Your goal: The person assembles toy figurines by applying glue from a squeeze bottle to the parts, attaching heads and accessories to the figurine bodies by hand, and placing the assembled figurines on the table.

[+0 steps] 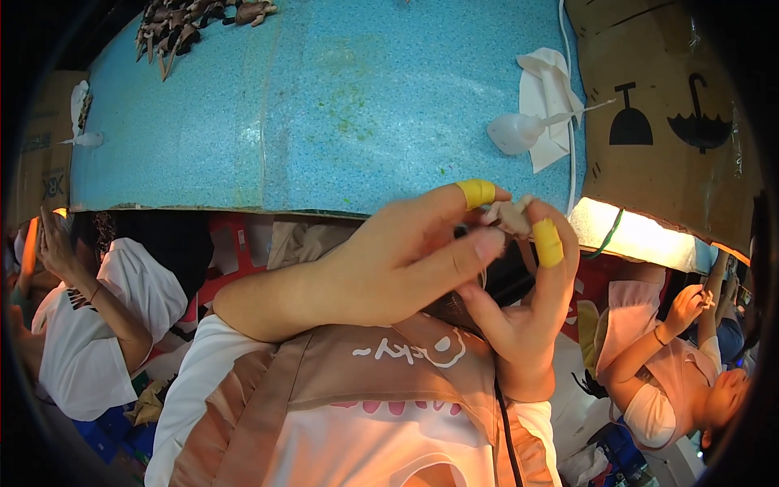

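Observation:
Just past the near edge of the blue table, my two hands meet around a small pale beige piece (511, 217), perhaps part of a little figure. Thumb and fingers of my left hand (422, 252) pinch it from the left. From the other side, the fingertips of my right hand (523, 321) close on it too. Yellow tape wraps a finger on each hand. My fingers cover part of the piece, so its exact shape cannot be made out.
A blue tabletop (324, 105) spreads ahead. Small brown figures (174, 28) lie heaped at far left. A white nozzle bottle (513, 134) is by a white cloth (552, 89), near a cable. A cardboard box (665, 49) stands right. Co-workers sit on both sides.

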Available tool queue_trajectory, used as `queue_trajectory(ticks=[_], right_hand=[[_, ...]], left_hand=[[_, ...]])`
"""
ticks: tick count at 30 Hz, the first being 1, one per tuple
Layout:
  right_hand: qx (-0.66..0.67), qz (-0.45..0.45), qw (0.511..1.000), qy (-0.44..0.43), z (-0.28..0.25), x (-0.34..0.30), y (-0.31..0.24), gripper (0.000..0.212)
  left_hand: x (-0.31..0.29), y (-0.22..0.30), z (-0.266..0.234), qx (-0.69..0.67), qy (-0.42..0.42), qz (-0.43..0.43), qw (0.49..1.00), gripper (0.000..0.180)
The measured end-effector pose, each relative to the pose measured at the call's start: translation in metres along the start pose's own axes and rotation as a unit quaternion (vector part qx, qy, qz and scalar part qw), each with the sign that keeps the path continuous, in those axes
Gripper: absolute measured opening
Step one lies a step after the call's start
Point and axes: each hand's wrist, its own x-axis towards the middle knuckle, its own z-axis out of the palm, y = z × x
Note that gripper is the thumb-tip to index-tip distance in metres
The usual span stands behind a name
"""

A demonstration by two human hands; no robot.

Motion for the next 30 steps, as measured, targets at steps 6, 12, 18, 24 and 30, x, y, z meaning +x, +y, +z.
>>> queue_trajectory(ticks=[6, 12, 18, 24, 30], right_hand=[[-0.013, 0.059, 0.997, -0.050, -0.011, 0.001, -0.005, 0.066], [0.070, 0.029, 0.995, -0.069, -0.018, 0.003, 0.006, 0.067], [0.122, 0.060, 0.989, -0.059, -0.017, 0.001, 0.004, 0.065], [0.165, 0.117, 0.978, -0.057, -0.017, -0.002, -0.002, 0.066], [0.387, 0.258, 0.885, -0.006, -0.015, -0.001, -0.015, 0.070]], left_hand=[[-0.005, 0.008, 0.001, -0.013, -0.019, -0.051, 0.998, 0.062], [-0.005, 0.009, -0.004, 0.038, -0.062, -0.046, 0.996, 0.067], [-0.005, 0.003, -0.001, -0.047, -0.049, -0.028, 0.997, 0.066], [-0.005, 0.000, -0.001, -0.060, -0.062, -0.010, 0.996, 0.065], [0.001, -0.005, 0.001, -0.194, -0.072, -0.007, 0.978, 0.068]])
